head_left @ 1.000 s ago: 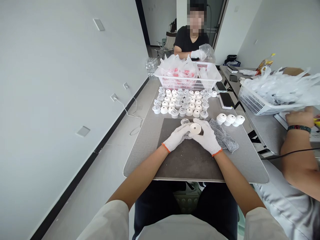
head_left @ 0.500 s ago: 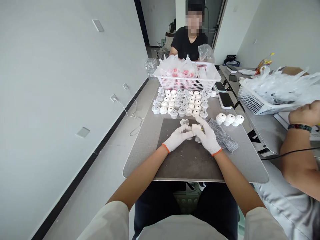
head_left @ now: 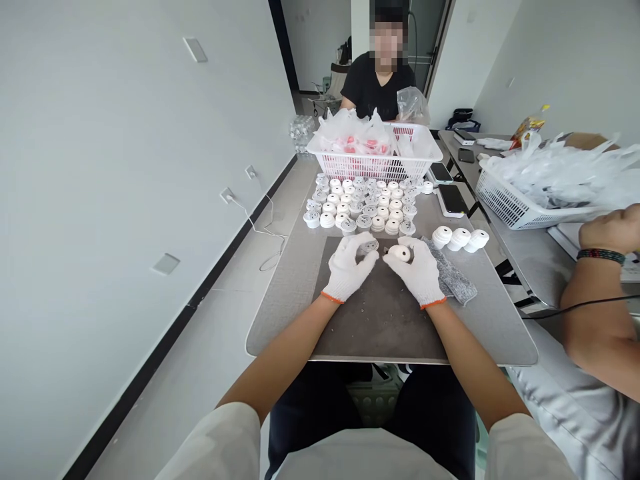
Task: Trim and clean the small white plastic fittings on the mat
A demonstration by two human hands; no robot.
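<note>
Both my hands wear white knit gloves with orange cuffs and work over a dark mat [head_left: 380, 320] on the grey table. My right hand [head_left: 417, 270] is closed around a small white round part [head_left: 401, 253] with a hole in its face. My left hand [head_left: 350, 267] has its fingers curled over a second small round part [head_left: 371, 246] lying on the mat's far edge. Just beyond them stand several rows of the same white round parts [head_left: 363, 207]. Three more white parts [head_left: 460, 238] lie to the right, next to a grey cloth [head_left: 450, 273].
A white basket [head_left: 375, 163] of bagged items stands at the table's far end, with a person in black seated behind it. Two phones [head_left: 453, 199] lie right of the rows. On the right, another person's arm [head_left: 597, 293] reaches toward a second basket [head_left: 520, 207] of plastic bags.
My hands have come apart. The left hand moved forward onto the part lying on the mat, and the right hand turned its part so the holed face shows.
</note>
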